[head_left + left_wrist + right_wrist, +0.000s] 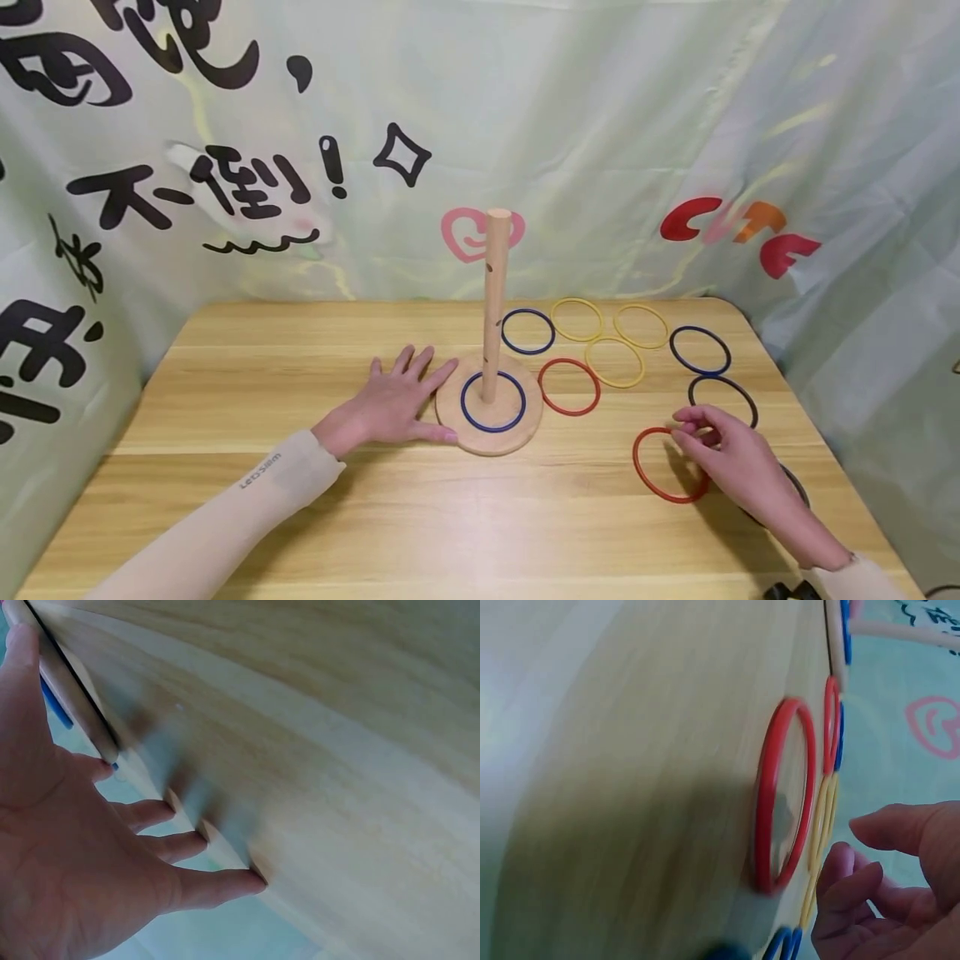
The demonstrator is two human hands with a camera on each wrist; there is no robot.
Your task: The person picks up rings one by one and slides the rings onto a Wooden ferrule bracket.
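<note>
My left hand (pixel 393 404) lies with spread fingers on the table, its thumb and index finger at the edge of a round wooden base (pixel 487 445). An upright wooden post (pixel 492 317) stands on that base, with a blue ring (pixel 492 430) flat around its foot. Over a red ring (pixel 675 500) at the right hovers my right hand (pixel 731 454), fingers loosely bent and holding nothing. In the right wrist view, a gap shows between its thumb and fingers, apart from the red ring (pixel 765 817). Beneath the right forearm, a dark ring (pixel 798 483) is partly hidden.
Behind and right of the base lie a blue ring (pixel 528 353), a second red ring (pixel 570 413) and three yellow rings (pixel 617 386). Farther right are another blue ring (pixel 701 372) and a dark ring (pixel 752 404). A printed curtain (pixel 600 150) hangs behind the wooden table (pixel 300 333).
</note>
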